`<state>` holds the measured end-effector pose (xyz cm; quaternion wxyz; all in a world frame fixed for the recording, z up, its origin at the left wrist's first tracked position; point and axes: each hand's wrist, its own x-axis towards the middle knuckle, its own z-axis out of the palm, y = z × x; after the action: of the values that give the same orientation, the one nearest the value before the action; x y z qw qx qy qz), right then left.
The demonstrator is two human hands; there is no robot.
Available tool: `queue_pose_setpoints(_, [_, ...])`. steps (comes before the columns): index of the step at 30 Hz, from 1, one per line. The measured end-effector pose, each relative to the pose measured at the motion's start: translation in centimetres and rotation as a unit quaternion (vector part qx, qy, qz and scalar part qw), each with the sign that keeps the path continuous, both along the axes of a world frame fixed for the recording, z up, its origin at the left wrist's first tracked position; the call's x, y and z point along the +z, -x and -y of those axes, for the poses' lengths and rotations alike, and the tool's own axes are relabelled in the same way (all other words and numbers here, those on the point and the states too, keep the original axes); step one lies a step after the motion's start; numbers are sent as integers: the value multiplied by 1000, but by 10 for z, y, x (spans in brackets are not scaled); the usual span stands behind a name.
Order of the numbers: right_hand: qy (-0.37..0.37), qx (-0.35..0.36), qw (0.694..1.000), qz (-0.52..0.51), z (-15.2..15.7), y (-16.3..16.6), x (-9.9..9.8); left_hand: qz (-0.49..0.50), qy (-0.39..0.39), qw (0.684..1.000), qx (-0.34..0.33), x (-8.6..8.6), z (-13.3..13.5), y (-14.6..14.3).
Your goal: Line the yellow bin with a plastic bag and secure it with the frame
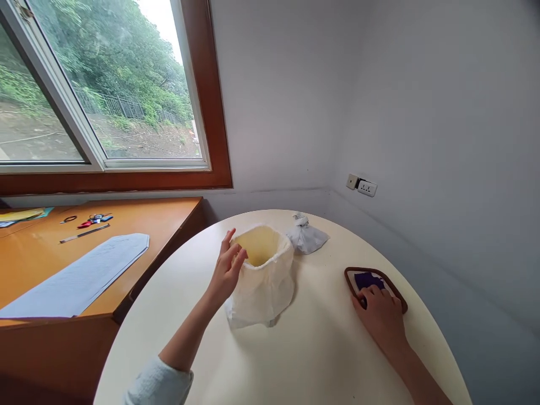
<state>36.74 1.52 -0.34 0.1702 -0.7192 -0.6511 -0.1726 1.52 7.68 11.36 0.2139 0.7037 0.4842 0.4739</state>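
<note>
A small bin (264,289), its pale inside showing, stands on the round table lined with a thin white plastic bag folded over its rim. My left hand (229,267) is at the bin's left rim, fingers curled over the edge and somewhat apart. To the right lies a brown-rimmed tray (396,289) with a dark purple piece (369,280) and pale bits in it. My right hand (381,312) reaches into this tray with its fingers bent down and together. The fingertips are partly hidden, so what they pinch cannot be made out.
A knotted grey-white plastic bag (310,237) sits behind the bin on the round table (312,354). On the brown desk (169,216) at left are paper sheets (84,273), a pen (84,233) and small items with red handles. Walls close off the back and right.
</note>
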Motion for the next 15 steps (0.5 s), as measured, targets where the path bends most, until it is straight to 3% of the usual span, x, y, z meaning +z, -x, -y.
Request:
queue_pose_setpoints(9, [-59, 9, 998, -3, 2, 4, 10, 74, -69, 989, 109, 18, -17, 20])
queue_pose_setpoints(15, [-160, 75, 984, -8, -2, 9, 23, 79, -86, 987, 114, 28, -12, 34])
